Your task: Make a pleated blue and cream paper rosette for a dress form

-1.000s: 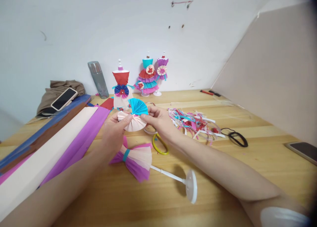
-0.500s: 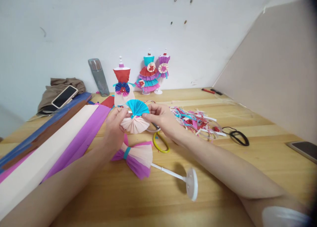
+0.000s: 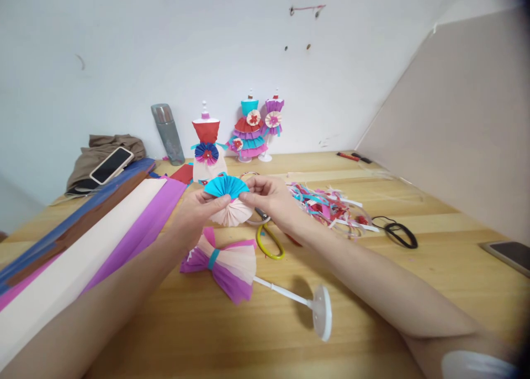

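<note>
A pleated paper rosette, its upper half a blue fan (image 3: 227, 186) and its lower half a cream fan (image 3: 232, 213), is held up between both hands. My left hand (image 3: 197, 209) pinches its left side, thumb across the front of the blue pleats. The right edge is pinched by my right hand (image 3: 267, 194). Below them a small mannequin lies on its side in a cream and purple paper dress (image 3: 232, 263) with a teal band, its white stand (image 3: 322, 313) pointing right. Yellow-handled scissors (image 3: 271, 245) lie under my right hand.
Crepe paper strips (image 3: 120, 230) cover the table's left side, near a phone (image 3: 111, 165) on brown cloth (image 3: 120, 143). A bottle (image 3: 169, 136) and three dressed mannequins (image 3: 206, 147) stand at the back. Paper scraps (image 3: 327, 205), a black cord (image 3: 401, 234) and another phone (image 3: 509, 255) lie right.
The blue fan has tilted down and lies flatter across the top. My left thumb has moved right, onto the front of the pleats. The view has shifted slightly.
</note>
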Motion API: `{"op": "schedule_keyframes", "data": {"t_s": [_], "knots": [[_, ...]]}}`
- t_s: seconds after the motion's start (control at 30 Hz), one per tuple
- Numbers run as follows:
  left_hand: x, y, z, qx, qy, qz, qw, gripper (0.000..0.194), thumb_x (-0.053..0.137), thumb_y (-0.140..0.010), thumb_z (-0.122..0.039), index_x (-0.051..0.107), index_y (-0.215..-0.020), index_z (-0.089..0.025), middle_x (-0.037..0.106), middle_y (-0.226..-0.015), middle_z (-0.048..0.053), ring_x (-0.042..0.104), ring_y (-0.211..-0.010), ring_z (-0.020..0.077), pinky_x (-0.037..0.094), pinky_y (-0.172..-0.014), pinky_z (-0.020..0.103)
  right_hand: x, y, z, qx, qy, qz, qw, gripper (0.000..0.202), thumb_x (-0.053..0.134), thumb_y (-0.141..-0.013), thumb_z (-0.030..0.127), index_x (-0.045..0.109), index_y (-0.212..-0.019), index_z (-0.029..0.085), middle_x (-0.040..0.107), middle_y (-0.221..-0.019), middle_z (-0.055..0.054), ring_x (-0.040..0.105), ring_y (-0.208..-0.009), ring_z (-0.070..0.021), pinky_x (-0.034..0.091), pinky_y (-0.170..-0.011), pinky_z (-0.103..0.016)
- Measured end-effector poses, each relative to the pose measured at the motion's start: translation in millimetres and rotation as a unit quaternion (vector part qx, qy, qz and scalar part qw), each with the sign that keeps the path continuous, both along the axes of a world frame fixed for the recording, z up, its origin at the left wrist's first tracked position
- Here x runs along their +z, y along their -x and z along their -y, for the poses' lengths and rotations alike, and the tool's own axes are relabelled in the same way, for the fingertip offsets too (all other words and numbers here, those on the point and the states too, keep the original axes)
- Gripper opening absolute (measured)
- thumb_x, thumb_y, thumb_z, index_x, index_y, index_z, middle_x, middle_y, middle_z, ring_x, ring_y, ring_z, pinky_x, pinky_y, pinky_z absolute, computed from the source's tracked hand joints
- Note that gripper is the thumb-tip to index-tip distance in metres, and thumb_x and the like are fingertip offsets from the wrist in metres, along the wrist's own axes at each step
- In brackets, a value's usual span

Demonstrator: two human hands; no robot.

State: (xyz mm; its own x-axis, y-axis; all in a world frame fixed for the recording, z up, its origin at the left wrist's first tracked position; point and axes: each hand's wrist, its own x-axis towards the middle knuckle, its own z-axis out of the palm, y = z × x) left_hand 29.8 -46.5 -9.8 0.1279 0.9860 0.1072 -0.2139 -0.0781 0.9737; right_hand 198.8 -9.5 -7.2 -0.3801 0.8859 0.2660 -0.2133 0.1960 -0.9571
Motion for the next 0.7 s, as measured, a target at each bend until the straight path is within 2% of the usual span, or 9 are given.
{"op": "schedule_keyframes", "data": {"t_s": [0.13, 0.27, 0.47, 0.57, 0.7], "knots": [[-1.2, -2, 1, 0.011, -0.005, 0.005, 1.000, 0.027, 0.082, -0.066, -0.036, 0.078, -0.086, -0.019, 0.077, -0.093, 0.006, 0.069, -0.097, 0.0273, 0.050, -0.094, 0.042, -0.5, -1, -1, -0.012, 0.017, -0.024, 1.000, 0.014, 0.076, -0.058, 0.023, 0.067, -0.068, 0.017, 0.069, -0.065, 0.003, 0.059, -0.059, -0.0101, 0.046, -0.061, -0.024], [0.9, -5, 4, -0.002, 0.002, 0.012, 1.000, 0.028, 0.083, -0.066, -0.035, 0.077, -0.088, -0.019, 0.077, -0.096, 0.006, 0.069, -0.099, 0.0279, 0.050, -0.094, 0.043, -1.1, 0, 0, -0.017, 0.022, -0.024, 0.999, 0.014, 0.076, -0.059, 0.023, 0.068, -0.068, 0.017, 0.068, -0.064, 0.003, 0.058, -0.057, -0.0096, 0.045, -0.059, -0.023], [1.0, -9, 3, 0.059, -0.010, 0.038, 0.997, 0.025, 0.085, -0.061, -0.033, 0.076, -0.079, -0.019, 0.077, -0.090, 0.005, 0.070, -0.094, 0.0256, 0.051, -0.093, 0.040, -2.5, 2, 1, -0.029, 0.019, -0.017, 0.999, 0.017, 0.080, -0.054, 0.024, 0.068, -0.066, 0.017, 0.067, -0.061, 0.004, 0.056, -0.056, -0.0090, 0.043, -0.058, -0.022], [-2.1, -10, 2, 0.057, -0.026, 0.060, 0.996, 0.020, 0.084, -0.063, -0.032, 0.075, -0.076, -0.020, 0.077, -0.091, 0.004, 0.069, -0.096, 0.0245, 0.049, -0.097, 0.039, -2.5, 3, 1, -0.030, 0.033, -0.031, 0.999, 0.020, 0.083, -0.053, 0.026, 0.068, -0.064, 0.018, 0.067, -0.061, 0.004, 0.057, -0.056, -0.0093, 0.044, -0.059, -0.023], [-3.8, -10, 2, 0.031, -0.016, 0.045, 0.998, 0.025, 0.084, -0.064, -0.031, 0.076, -0.083, -0.019, 0.077, -0.091, 0.005, 0.070, -0.097, 0.0271, 0.050, -0.095, 0.043, -1.6, 3, 1, -0.026, 0.039, -0.050, 0.998, 0.021, 0.084, -0.053, 0.026, 0.068, -0.064, 0.018, 0.068, -0.062, 0.004, 0.058, -0.056, -0.0092, 0.045, -0.059, -0.022]]}}
